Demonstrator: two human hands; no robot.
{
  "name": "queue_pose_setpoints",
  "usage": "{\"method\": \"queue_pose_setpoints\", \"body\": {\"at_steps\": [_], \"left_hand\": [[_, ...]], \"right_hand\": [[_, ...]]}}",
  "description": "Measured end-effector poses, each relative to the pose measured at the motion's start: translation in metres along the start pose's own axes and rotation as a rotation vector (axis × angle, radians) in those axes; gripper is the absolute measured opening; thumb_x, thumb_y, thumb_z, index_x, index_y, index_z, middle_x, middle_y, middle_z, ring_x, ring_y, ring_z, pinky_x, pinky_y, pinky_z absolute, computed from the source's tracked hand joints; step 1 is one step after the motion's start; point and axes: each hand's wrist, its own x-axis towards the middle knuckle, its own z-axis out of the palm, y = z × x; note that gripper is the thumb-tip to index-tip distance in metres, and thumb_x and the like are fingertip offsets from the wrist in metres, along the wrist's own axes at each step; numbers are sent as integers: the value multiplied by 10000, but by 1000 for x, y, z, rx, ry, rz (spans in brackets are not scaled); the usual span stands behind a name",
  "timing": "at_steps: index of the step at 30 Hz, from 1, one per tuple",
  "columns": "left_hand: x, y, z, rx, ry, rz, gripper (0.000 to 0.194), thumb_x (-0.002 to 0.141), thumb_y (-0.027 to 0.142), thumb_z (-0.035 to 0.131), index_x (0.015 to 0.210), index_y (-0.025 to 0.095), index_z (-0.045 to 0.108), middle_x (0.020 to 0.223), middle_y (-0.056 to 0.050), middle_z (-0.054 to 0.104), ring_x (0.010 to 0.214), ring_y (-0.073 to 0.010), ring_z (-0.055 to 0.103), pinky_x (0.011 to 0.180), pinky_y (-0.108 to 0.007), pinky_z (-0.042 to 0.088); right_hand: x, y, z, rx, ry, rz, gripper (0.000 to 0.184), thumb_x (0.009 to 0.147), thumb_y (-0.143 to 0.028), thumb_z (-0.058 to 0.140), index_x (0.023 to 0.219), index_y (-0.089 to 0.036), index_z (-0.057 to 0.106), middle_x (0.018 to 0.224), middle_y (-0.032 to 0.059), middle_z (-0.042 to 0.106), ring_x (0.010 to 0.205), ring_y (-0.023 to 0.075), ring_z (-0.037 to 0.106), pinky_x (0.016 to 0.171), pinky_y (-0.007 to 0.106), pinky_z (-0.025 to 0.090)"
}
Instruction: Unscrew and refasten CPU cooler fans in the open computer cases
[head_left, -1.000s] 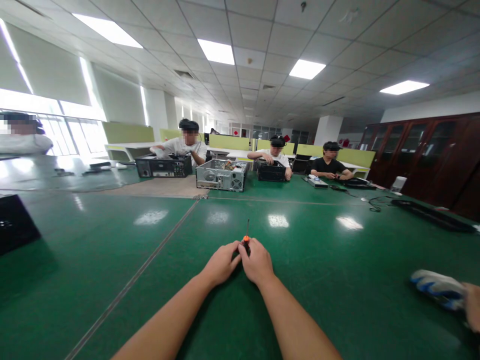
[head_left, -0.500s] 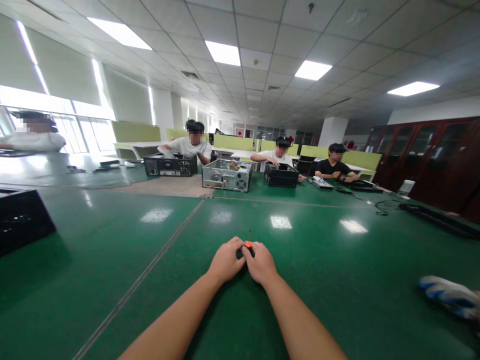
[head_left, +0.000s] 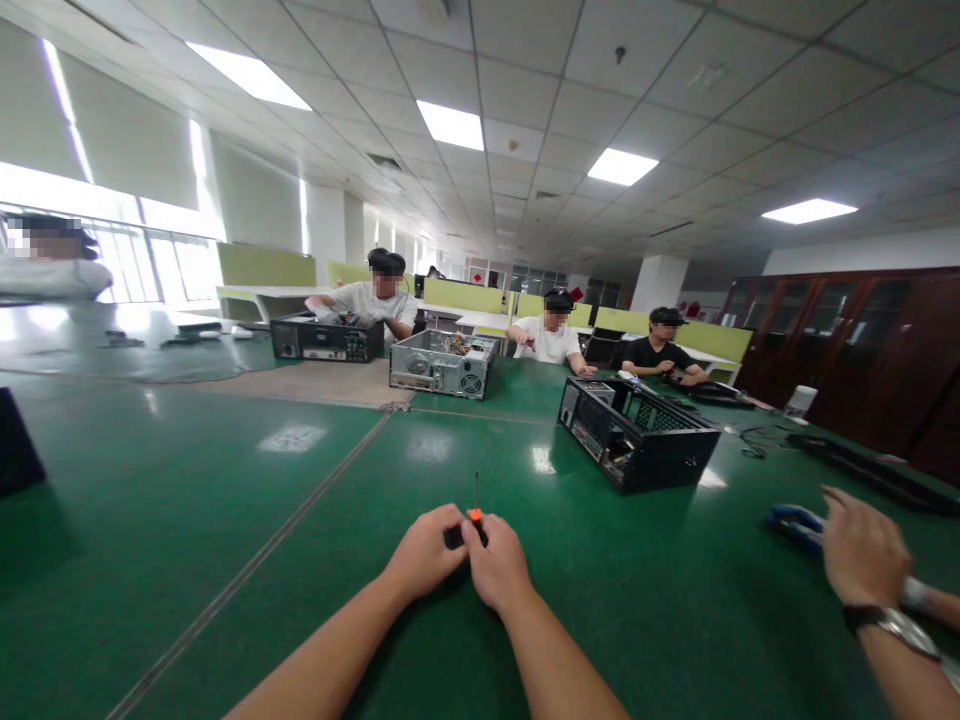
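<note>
Over the green tabletop, my two hands meet at a small screwdriver with an orange and black handle. Its thin shaft points away from me and upward. My left hand is closed, its fingertips against the handle from the left. From the other side my right hand grips the same handle, thumb and fingers wrapped round it. Part of the handle is hidden by the fingers. Ahead and to the right, apart from both hands, lies an open black computer case.
A grey open computer case and another black case stand across the table, with several people behind. At right, a co-worker's hand wearing a watch is beside a blue-and-white glove. A dark case edge shows at left.
The black computer case has come across the table towards me and turned. The far co-worker's hands are off it. A co-worker's bare hand has appeared at right. My hands still hold the screwdriver.
</note>
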Motion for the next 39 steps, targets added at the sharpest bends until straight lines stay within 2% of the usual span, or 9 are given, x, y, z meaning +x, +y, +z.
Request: {"method": "queue_pose_setpoints", "body": {"at_steps": [11, 18, 24, 30, 32, 36, 39], "left_hand": [[-4, 3, -3, -32, -10, 31, 77, 786, 232, 596, 755, 187, 651, 757, -27, 626, 749, -194, 585, 713, -286, 427], [-6, 5, -6, -77, -30, 61, 182, 864, 325, 564, 832, 181, 671, 764, -26, 618, 736, -182, 564, 709, -279, 426], [-8, 8, -7, -102, -61, 66, 197, 844, 290, 573, 690, 178, 625, 661, 1, 587, 655, -153, 528, 658, -259, 383], [-8, 9, -6, -146, -34, 57, 164, 779, 243, 584, 629, 179, 564, 627, 7, 551, 626, -150, 497, 631, -257, 370], [-9, 8, -7, -180, -45, 74, 152, 780, 256, 585, 652, 176, 603, 639, 0, 578, 637, -155, 520, 640, -258, 383], [-11, 4, -10, -267, -57, 102, 357, 886, 365, 481, 655, 174, 675, 599, -12, 598, 605, -157, 563, 646, -263, 413], [-13, 0, -12, -309, 29, 50, 477, 930, 392, 407, 611, 169, 682, 508, -5, 545, 502, -141, 528, 584, -259, 407]], "right_hand": [[0, 0, 3, 37, -22, 0, 317, 972, -397, 455, 926, -196, 695, 943, 81, 701, 933, 238, 633, 843, 340, 456], [-2, -2, 0, 127, 20, 5, 490, 1026, -455, 317, 1167, -183, 699, 1132, 105, 704, 1119, 222, 628, 989, 329, 452], [-2, 1, 0, 167, 29, 5, 417, 982, -429, 444, 1179, -172, 706, 1134, 102, 710, 1107, 221, 647, 997, 326, 469], [-4, 0, 1, 185, 23, -27, 407, 975, -435, 463, 1170, -175, 708, 1101, 89, 722, 1076, 211, 663, 972, 315, 490], [-5, -2, 1, 186, 28, -45, 414, 984, -442, 444, 1165, -177, 707, 1098, 87, 724, 1061, 203, 669, 953, 304, 499], [-6, -9, -1, 164, 84, -91, 445, 1015, -447, 358, 1143, -194, 701, 1110, 83, 716, 1055, 185, 665, 928, 284, 498], [-8, -15, -4, 99, 179, -94, 480, 1013, -470, 339, 980, -177, 717, 939, 90, 715, 904, 202, 669, 838, 303, 493]]}}
